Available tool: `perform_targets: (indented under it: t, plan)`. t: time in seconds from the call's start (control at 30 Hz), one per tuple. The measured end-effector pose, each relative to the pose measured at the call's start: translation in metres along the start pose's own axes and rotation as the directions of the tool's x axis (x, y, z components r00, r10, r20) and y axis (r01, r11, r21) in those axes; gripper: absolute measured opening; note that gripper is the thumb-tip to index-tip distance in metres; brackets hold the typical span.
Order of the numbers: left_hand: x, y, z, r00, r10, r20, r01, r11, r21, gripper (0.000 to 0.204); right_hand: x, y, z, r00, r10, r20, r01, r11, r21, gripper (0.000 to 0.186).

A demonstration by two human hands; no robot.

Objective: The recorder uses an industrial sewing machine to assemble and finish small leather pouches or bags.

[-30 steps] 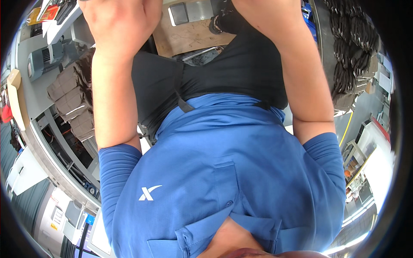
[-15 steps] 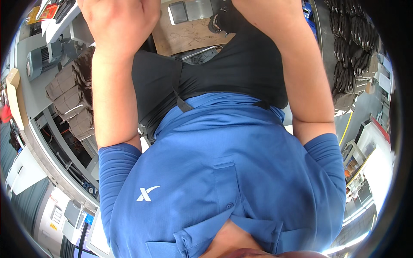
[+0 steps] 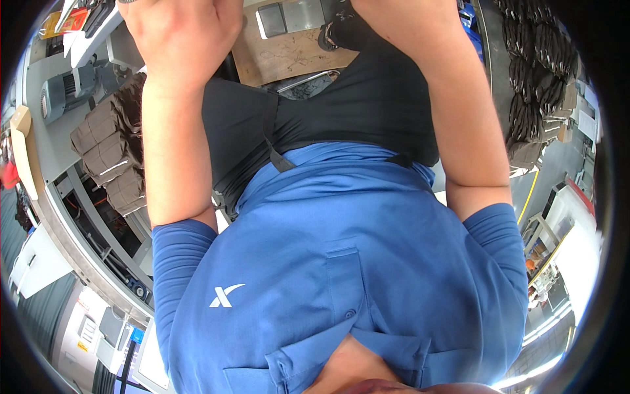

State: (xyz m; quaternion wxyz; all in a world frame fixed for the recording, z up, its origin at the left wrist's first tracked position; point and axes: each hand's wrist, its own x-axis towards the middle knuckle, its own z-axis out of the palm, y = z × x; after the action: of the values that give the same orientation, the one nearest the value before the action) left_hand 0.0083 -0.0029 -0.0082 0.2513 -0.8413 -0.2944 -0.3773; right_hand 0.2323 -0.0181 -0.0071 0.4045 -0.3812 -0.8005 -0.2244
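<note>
Blue shirt cloth (image 3: 387,262) is gathered at the waist, its sleeves (image 3: 177,256) ending near the elbows, as both forearms are stretched toward the upper edge of the view. The left hand (image 3: 180,39) is seen from its back and the right hand (image 3: 403,20) is cut off sooner; with the fingertips out of sight, whether either grip is closed, parted or clamped on something cannot be told. Brown cloth (image 3: 105,154), folded and stacked, is partly hidden by the left forearm and is the pile nearest the left hand. Beyond it, a finned motor (image 3: 60,95) is seen against a grey panel (image 3: 59,146). Black bundles (image 3: 531,79) are laid in rows, set back from the left edge of a dark table (image 3: 497,82), to the right of the right forearm. Below, between the hands, metal plates (image 3: 305,16) are set near a wooden board's (image 3: 289,62) far edge; a black shoe (image 3: 338,34) is placed at its right.
</note>
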Motion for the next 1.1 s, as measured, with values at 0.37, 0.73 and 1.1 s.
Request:
perform_targets:
  t: [0.37,0.73,1.1]
  plan:
    - [-0.005,0.007,0.001,0.994,-0.083,0.068,0.077,0.993,0.091,0.022,0.001,-0.001,-0.002,0.993,0.113,0.042,-0.117,0.988,0.098,0.020]
    - [-0.013,-0.001,0.013,0.996,-0.046,-0.073,0.045,0.999,-0.014,0.024,-0.001,-0.004,-0.002,0.992,0.119,0.050,-0.122,0.990,0.071,0.021]
    - [-0.026,0.008,-0.001,0.972,-0.146,-0.184,0.099,0.965,-0.244,0.012,-0.010,-0.007,-0.031,0.917,0.211,0.338,-0.280,0.945,0.169,0.023]
